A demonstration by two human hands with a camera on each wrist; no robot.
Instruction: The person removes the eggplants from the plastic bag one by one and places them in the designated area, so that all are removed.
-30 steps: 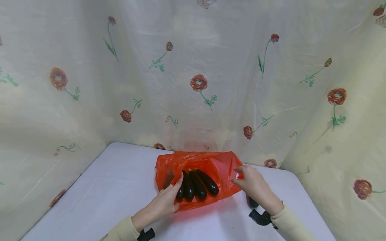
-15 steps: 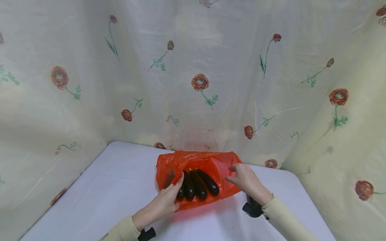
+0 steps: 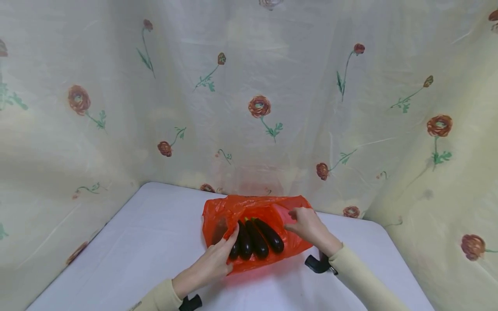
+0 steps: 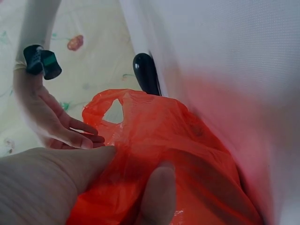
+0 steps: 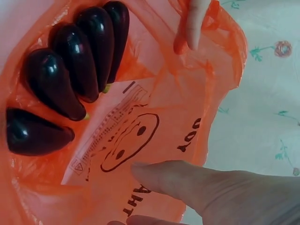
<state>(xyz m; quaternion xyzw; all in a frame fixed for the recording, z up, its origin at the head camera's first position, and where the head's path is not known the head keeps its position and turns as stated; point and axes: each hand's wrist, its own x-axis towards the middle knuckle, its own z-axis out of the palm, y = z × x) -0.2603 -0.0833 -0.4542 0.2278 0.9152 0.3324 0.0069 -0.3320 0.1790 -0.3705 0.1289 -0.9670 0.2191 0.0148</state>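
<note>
A red plastic bag (image 3: 280, 255) lies on the table with its mouth toward me. Inside it several dark eggplants (image 3: 256, 242) sit side by side, their stem ends pointing into the bag. My left hand (image 3: 212, 261) pinches the bag's left edge between thumb and fingers. Over the right part of the opening is my right hand (image 3: 311, 226), fingers loosely bent and holding nothing; its thumb overlaps the printed plastic in the right wrist view. Another eggplant (image 4: 146, 72) lies outside, beside the bag, in the left wrist view; my right wrist mostly hides it in the head view.
The white table (image 3: 155, 224) has rounded far corners. A pale floral curtain (image 3: 241, 86) hangs behind the table and along both sides. The bag rests close to the table's far edge. Each wrist carries a black camera mount (image 3: 317, 263).
My right hand has shifted left, from the bag's right edge to over its opening. The left hand, the bag and the eggplants have stayed in place.
</note>
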